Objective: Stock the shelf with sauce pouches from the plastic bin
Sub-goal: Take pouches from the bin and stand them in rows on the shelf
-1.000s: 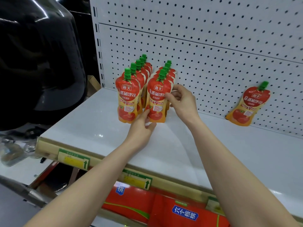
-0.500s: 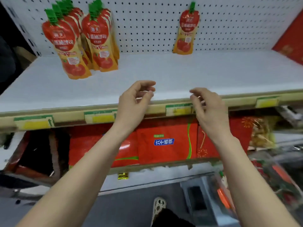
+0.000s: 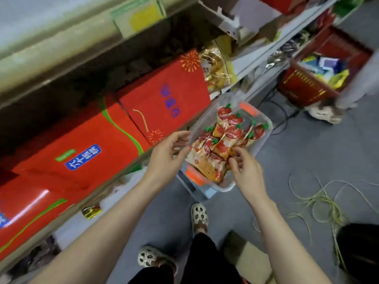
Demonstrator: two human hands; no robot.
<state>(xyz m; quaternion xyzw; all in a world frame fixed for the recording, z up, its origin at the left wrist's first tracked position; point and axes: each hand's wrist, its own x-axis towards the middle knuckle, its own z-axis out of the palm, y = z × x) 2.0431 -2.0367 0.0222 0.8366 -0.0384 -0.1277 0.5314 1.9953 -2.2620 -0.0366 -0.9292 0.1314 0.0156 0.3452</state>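
A clear plastic bin [image 3: 264, 136] with orange latches sits low beside the shelving, filled with several red sauce pouches [image 3: 227, 138] with green caps. My left hand [image 3: 166, 154] hovers at the bin's near-left rim, fingers apart and holding nothing. My right hand [image 3: 246, 171] is over the bin's near end, fingertips touching the pouches without a clear grip. The white shelf [image 3: 41, 33] shows only as a blurred front edge at top left; its stocked pouches are out of view.
Large red boxes [image 3: 164, 95] fill the lower shelf on the left. A red basket [image 3: 303, 87] of goods stands at the far right. Loose pale cord [image 3: 320, 199] lies on the grey floor. My feet in pale sandals [image 3: 199, 216] stand below the bin.
My view has swung down from the shelf to the floor. Both hands have left the shelf edge and dropped to the bin of pouches.
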